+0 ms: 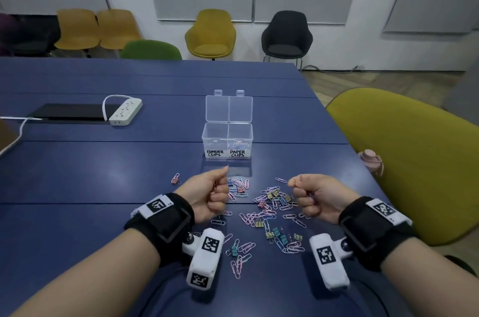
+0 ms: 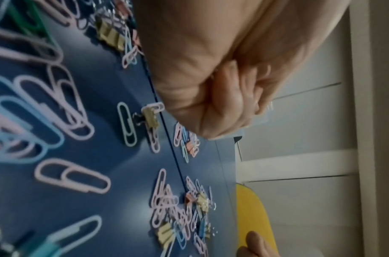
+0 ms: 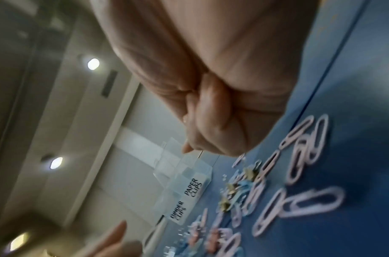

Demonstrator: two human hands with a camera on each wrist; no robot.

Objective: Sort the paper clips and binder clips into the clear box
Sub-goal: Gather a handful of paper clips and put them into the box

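Note:
The clear box (image 1: 227,135) stands open mid-table with its lid up, the left half labelled BINDER CLIPS and the right half PAPER CLIPS; several paper clips lie in the right half. Pastel paper clips (image 1: 269,210) and small binder clips (image 1: 276,232) are scattered on the blue table in front of it. My left hand (image 1: 216,191) is a curled fist over the pile's left side, with pink wire showing between the fingers. My right hand (image 1: 307,196) is a fist over the right side, a lilac clip peeking out. Both wrist views show fists (image 2: 222,104) (image 3: 213,118) above the clips; the box (image 3: 189,187) lies beyond.
A white power strip (image 1: 125,112) and a black mat (image 1: 75,113) lie at the far left. A yellow-green chair (image 1: 404,161) stands by the table's right edge, with a pink object (image 1: 370,158) beside it. More chairs line the back wall.

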